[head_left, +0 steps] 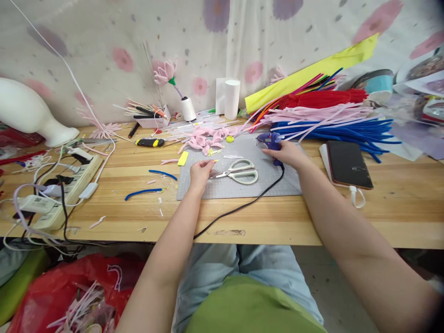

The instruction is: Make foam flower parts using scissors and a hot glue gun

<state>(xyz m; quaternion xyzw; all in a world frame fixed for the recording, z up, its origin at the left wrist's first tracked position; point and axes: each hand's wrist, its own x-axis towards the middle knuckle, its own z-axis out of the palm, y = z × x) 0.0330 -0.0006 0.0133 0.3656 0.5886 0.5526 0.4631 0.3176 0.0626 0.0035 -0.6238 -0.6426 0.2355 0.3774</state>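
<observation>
Fingers [209,163] of the left hand [200,175] pinch a tiny yellow piece [216,161] at their tips; those of the right hand [290,153] curl around a purple glue gun [269,141]. Wooden table [166,226] spans the view. Grey cutting mat [222,192] lies on it, under both hands. Blue fuzzy stems [333,132] lie bundled beyond the right hand. Pink petals [204,139] cluster at the mat's back edge. Scissors [229,173] lie on the mat between the hands, blades toward the left. Glue gun is over the mat's right part — black cord [243,206] trails to the table's front edge. 2 short blue stems [163,173] lie left of the mat. Yellow piece sits near the scissors' blades — exact shape too small to tell.
</observation>
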